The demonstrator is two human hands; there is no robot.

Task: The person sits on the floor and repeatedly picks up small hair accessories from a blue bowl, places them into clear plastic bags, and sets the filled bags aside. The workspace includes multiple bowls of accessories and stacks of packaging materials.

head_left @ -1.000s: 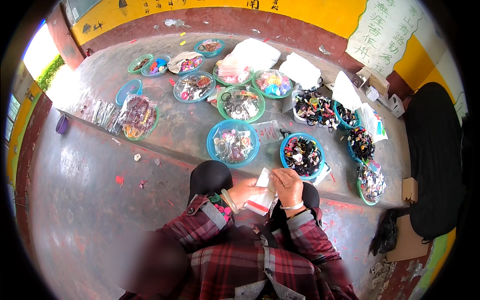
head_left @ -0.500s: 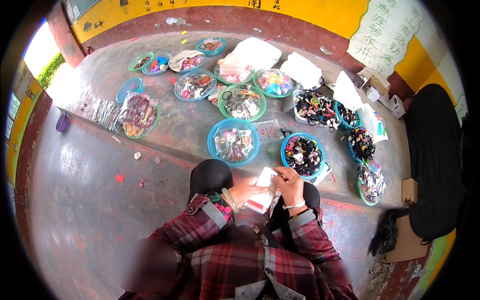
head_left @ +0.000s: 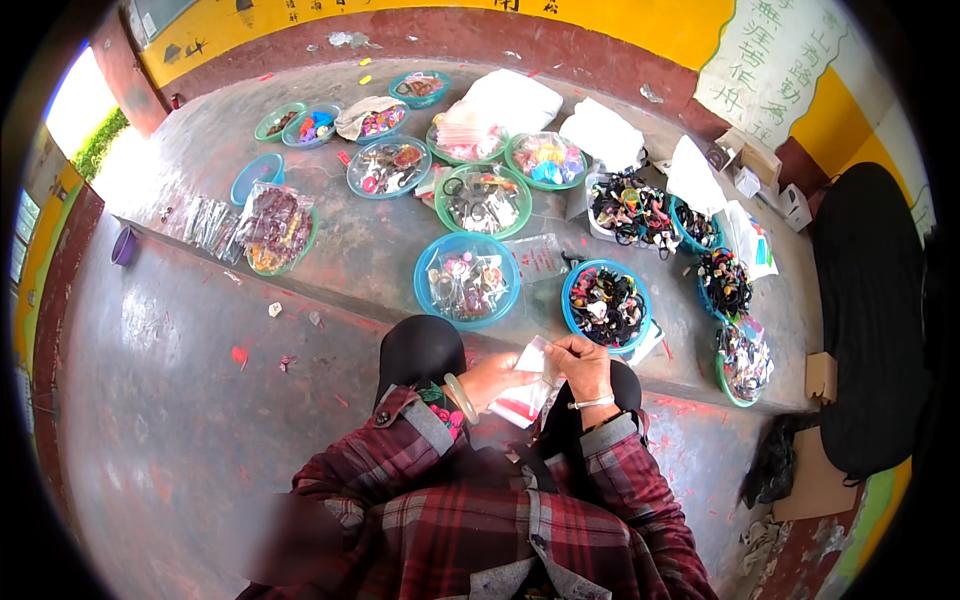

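Above my lap, my left hand (head_left: 492,378) is closed around the side of a thin, flat white packet (head_left: 518,403) with a red band near its lower end. My right hand (head_left: 583,367) is pinched at the packet's upper right edge, where a thin, partly see-through piece shows between the two hands. Whether the packet is a stack of bags or cards I cannot tell. Just beyond my hands are a blue basin (head_left: 606,309) of dark hair ties and another blue basin (head_left: 467,281) of small bagged trinkets.
Across the raised concrete ledge (head_left: 350,240) stand several more basins, including a green one (head_left: 484,201) with bagged black rings. A white tub (head_left: 632,213) of hair ties sits to the right. White sacks (head_left: 515,102) lie behind. A purple pot (head_left: 124,246) is at far left.
My right hand has shifted slightly at the packet's upper edge, and more of a see-through piece shows there. My left hand keeps its hold in nearly the same place.
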